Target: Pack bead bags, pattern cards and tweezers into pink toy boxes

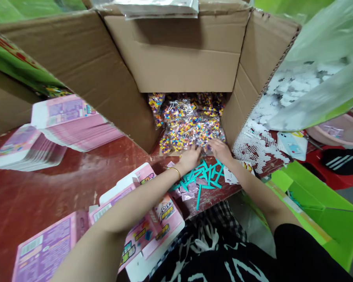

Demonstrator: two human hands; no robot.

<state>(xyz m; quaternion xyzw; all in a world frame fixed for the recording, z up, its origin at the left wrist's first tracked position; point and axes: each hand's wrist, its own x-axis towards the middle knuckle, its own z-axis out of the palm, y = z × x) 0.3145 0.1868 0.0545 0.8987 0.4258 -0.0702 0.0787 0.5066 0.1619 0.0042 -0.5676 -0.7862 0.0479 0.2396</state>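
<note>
Clear plastic bags of small multicoloured beads (191, 127) lie heaped inside an open cardboard box (182, 66). Both my hands are at the near edge of the front bag. My left hand (190, 158), with a gold bangle on its wrist, has its fingers curled on the bag's lower edge. To its right, my right hand (220, 150) bends its fingers over the same edge. Exactly what each fingertip pinches is too small to tell. Just below the hands lies a pile of teal plastic pen-like tools (204, 174), with small pink sachets (190, 192) among them.
Stacked pink cartons (79, 129) stand at the left; opened pink boxes (164, 211) lie under my left forearm. White mesh pegboards (253, 145) are piled right of the box. A green bin (326, 211) is at the lower right, a pink basin (341, 129) farther back.
</note>
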